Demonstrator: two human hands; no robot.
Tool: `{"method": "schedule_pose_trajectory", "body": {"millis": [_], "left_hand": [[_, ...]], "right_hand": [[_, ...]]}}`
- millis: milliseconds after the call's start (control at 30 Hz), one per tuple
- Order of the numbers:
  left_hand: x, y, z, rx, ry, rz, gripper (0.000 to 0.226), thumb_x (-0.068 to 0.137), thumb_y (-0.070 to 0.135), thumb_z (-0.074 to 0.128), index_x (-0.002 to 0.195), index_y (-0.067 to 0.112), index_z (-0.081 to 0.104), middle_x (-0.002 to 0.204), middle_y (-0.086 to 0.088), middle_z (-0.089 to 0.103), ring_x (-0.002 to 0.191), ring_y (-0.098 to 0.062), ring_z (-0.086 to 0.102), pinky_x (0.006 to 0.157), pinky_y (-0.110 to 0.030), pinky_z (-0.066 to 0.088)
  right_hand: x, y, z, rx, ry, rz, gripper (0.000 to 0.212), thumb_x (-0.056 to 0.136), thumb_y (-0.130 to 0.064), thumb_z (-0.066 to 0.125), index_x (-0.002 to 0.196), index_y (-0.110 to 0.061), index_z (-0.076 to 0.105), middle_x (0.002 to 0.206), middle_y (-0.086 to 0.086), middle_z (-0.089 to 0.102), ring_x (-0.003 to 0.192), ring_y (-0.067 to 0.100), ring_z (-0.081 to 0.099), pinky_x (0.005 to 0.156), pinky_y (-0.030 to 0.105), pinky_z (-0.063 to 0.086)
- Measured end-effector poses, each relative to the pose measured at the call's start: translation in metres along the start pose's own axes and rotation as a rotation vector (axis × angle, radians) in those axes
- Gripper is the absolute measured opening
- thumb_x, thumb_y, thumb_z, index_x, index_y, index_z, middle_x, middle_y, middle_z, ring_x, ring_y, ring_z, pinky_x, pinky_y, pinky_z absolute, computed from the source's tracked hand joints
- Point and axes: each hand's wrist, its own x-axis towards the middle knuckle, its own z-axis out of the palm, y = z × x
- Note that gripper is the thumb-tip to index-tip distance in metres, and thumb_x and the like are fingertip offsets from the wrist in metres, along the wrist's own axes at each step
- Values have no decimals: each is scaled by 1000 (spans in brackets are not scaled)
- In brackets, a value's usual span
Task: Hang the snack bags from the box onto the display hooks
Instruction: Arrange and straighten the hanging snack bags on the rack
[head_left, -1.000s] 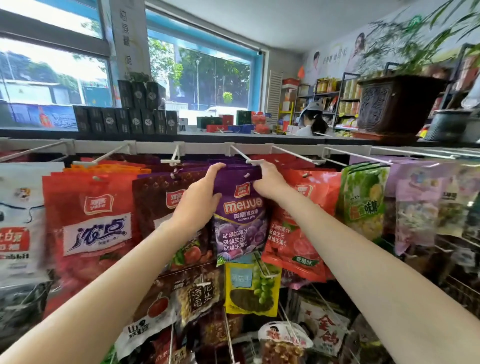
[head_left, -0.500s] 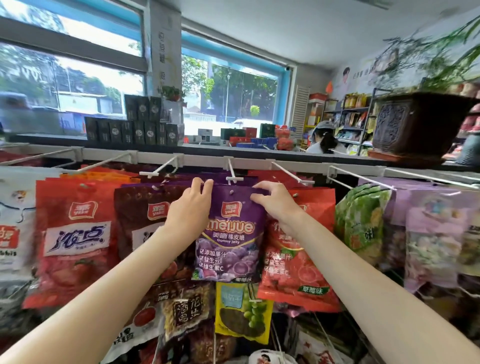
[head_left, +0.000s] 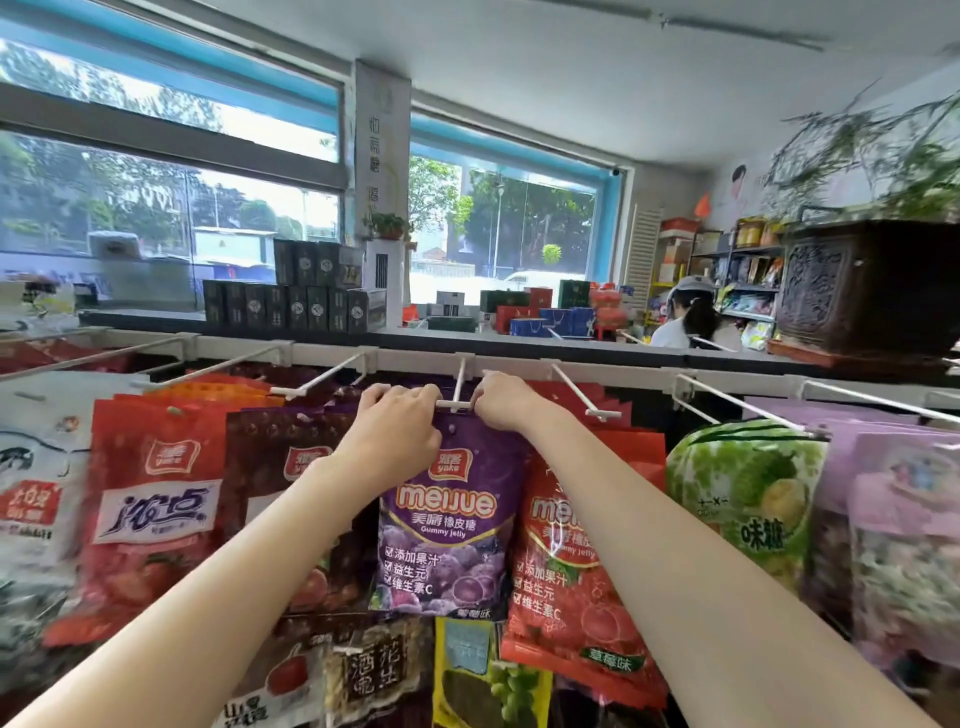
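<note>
A purple gummy snack bag (head_left: 447, 525) hangs upright at the middle of the display. My left hand (head_left: 395, 436) pinches its top left corner and my right hand (head_left: 506, 402) pinches its top right corner. The bag's top edge is right at the T-shaped tip of a white display hook (head_left: 457, 392). I cannot tell whether the bag's hole is over the tip. The box is out of view.
Red bags (head_left: 150, 514), a dark maroon bag (head_left: 291, 467), a red gummy bag (head_left: 576, 571), green bags (head_left: 748, 499) and pink bags (head_left: 904, 530) hang on neighbouring hooks. Lower rows hold more bags. A dark planter (head_left: 867, 286) stands at right, and a person (head_left: 693, 317) sits beyond the rack.
Both hands have lifted the purple bag from below the hook tip up to its level. The view has tilted upward.
</note>
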Motion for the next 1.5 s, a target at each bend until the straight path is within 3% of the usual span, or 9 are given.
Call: {"method": "schedule_pose_trajectory", "body": {"millis": [167,333,533,767,933,1100,1267,1400,1500], "left_hand": [[-9,-1,11,26,23,60,42,90,21,39,131,18,40,132,3,48,127,-19,38,107,-34,21],[-8,-7,15,-42,80,97,40,90,26,37,129,20,44,130,8,47,125,-16,36,107,-32,18],[-7,-16,19,-26,114,152,81,64,46,0,125,24,47,121,11,50,117,-14,41,104,-32,20],[-9,-34,22,-129,104,125,62,84,50,33,137,18,34,143,3,40,135,-13,33,115,-33,10],[-9,-32,24,-49,73,110,60,89,49,31,138,16,36,151,1,30,138,-14,29,114,-34,12],[-17,-33,17,-9,90,123,65,82,52,19,133,19,42,140,3,43,126,-18,43,109,-36,20],[-22,-38,17,-31,117,153,74,73,52,14,132,18,44,132,2,48,122,-21,46,108,-37,24],[-17,-41,17,8,64,142,72,76,57,18,136,23,36,137,6,40,129,-18,34,111,-35,18],[-15,-42,13,-31,148,142,83,65,62,13,129,22,46,125,5,49,124,-20,39,108,-39,21]], "right_hand": [[5,-6,-7,29,-87,38,36,94,-11,44,127,-2,54,132,18,54,124,32,50,101,35,41],[9,-4,-4,18,26,-5,33,91,-3,43,118,2,60,124,18,60,118,31,54,99,33,44],[-2,-1,-5,56,83,-38,29,86,-3,48,105,6,68,110,20,67,105,32,60,90,37,50],[-20,1,-19,122,196,-75,40,86,4,40,115,-4,66,126,12,61,119,24,54,100,26,40],[-27,1,-13,-17,51,-71,41,92,-3,38,129,-9,56,137,12,52,125,26,48,100,27,37],[-24,4,-8,-75,43,-22,35,95,-9,35,114,-3,63,123,18,60,107,32,57,76,25,39],[-21,2,-4,-72,18,-31,37,98,-16,34,117,2,60,128,17,56,115,30,54,93,31,42],[-19,0,-7,-39,-7,-5,33,96,-15,39,110,5,63,91,14,63,69,19,50,53,21,33],[-18,1,-11,70,86,31,30,88,-6,45,103,6,67,100,20,68,71,21,52,52,25,36]]}}
